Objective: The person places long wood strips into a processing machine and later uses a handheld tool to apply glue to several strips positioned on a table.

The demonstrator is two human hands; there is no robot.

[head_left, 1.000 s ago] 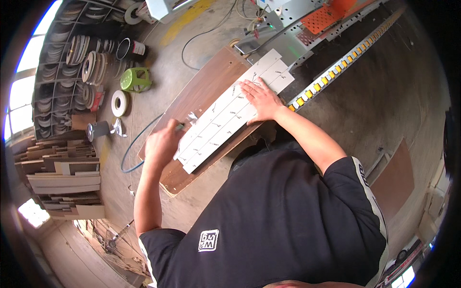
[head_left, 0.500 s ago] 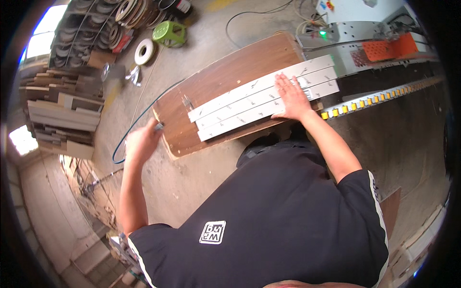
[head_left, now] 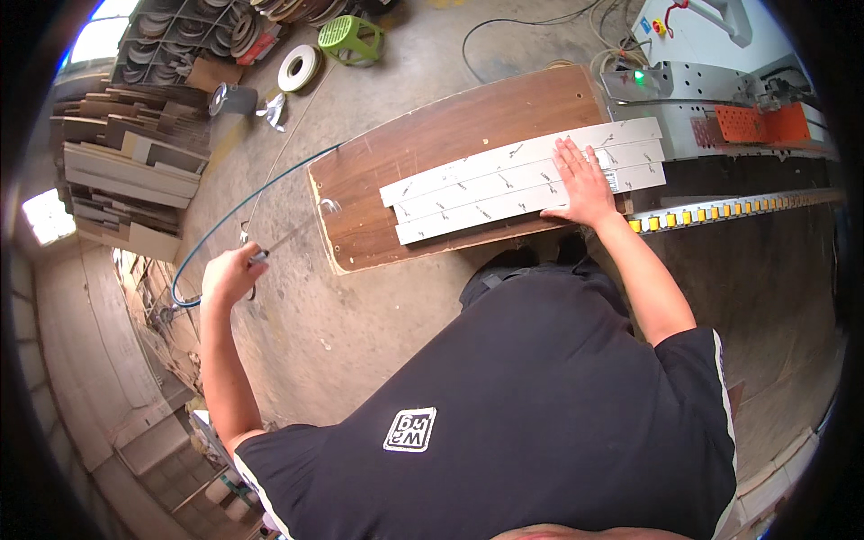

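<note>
My left hand (head_left: pixel 232 274) is closed around the handle of what looks like an air blow gun (head_left: pixel 259 257), off the left end of a brown wood-grain tabletop (head_left: pixel 504 108). Its long thin nozzle is smeared by motion and points toward that tabletop. A blue hose (head_left: pixel 216 225) curves down beside this hand; where it joins the tool is hard to see. Three long white strips (head_left: pixel 486 191) lie side by side on the tabletop, dotted with small dark marks. Flat on their right part rests my right hand (head_left: pixel 585 187), fingers stretched out and thumb apart, holding nothing.
At the right stands a machine (head_left: pixel 693 126) with an orange guard (head_left: pixel 774 123) and a rail of yellow pieces (head_left: pixel 702 217). A green stool (head_left: pixel 351 39), a white roll (head_left: pixel 299 67) and a dark bucket (head_left: pixel 234 99) are on the floor. Stacked boards (head_left: pixel 135 171) line the left.
My left hand has drawn left, away from the tabletop's end, with the tool, and the blue hose has shifted too. My right hand stays flat on the strips. The whole view has shifted slightly.
</note>
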